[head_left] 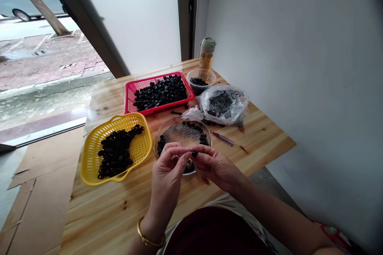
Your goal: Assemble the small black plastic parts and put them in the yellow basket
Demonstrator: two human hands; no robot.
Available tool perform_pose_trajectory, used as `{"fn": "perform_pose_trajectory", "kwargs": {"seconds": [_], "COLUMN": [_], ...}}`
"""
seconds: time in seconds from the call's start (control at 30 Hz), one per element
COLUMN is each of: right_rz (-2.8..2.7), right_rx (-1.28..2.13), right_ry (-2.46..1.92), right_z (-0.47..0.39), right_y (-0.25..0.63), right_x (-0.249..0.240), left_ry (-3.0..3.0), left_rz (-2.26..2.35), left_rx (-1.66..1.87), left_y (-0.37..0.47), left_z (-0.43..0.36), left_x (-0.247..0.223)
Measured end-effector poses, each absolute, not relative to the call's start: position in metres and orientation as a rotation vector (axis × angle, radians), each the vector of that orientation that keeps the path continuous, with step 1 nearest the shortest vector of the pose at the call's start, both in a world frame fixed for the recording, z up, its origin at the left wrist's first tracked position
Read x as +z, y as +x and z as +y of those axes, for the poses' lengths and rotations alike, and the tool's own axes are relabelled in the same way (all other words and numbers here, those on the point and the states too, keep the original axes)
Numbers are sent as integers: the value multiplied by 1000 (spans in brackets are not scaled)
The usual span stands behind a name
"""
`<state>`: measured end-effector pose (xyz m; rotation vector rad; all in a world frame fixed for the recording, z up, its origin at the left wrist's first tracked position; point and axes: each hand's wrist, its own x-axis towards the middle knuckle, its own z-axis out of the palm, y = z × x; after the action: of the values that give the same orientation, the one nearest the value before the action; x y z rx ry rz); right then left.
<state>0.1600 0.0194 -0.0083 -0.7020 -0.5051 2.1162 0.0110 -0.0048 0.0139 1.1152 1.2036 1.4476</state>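
Note:
Both hands meet above a clear round bowl (211,143) whose rim is lined with small black pieces and thin, shiny, wire-like bits. My right hand (218,167) pinches a small round black piece (194,153) between thumb and fingertips. Pressed close against it, my left hand (169,163) has its thumb and forefinger closed together. What those left fingers grip, if anything, is too small or hidden to make out. To the left, a yellow basket (86,159) holds a heap of black ring-like parts (115,153).
Behind the bowl stands a red basket (129,97) full of black round caps (161,91). A plastic tub (206,73), a drink bottle (207,53) and a clear bag (239,101) of dark parts are at the back right. A red-tipped screwdriver (224,138) lies beside the bowl.

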Motion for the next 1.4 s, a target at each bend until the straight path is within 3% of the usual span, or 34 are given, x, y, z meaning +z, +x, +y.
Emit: {"fn": "perform_pose_trajectory", "kwargs": {"seconds": [0.6,0.9,1.07,1.23,1.37,1.4], "right_rz": [-749,-896,-1061,-954,-904,-903], "right_rx": [2056,1938,1844,1793,1816,1835], "right_ry": [-734,-826,-875,-941,-927,-926], "right_z": [19,13,14,25,30,29], "right_y": [154,152,145,142,142,142], "right_x": [-13,-13,-10,-1,3,3], "left_ry": [1731,1383,1587,2036,2145,2135], "left_rz": [1517,1370,1469,1766,2159,2142], "left_rx": [1386,1363,1355,1033,104,32], "left_y": [-3,-4,-11,-87,-165,-177], "left_z": [-13,-17,-22,-4,23,28], "left_x": [20,13,14,33,37,35]}}
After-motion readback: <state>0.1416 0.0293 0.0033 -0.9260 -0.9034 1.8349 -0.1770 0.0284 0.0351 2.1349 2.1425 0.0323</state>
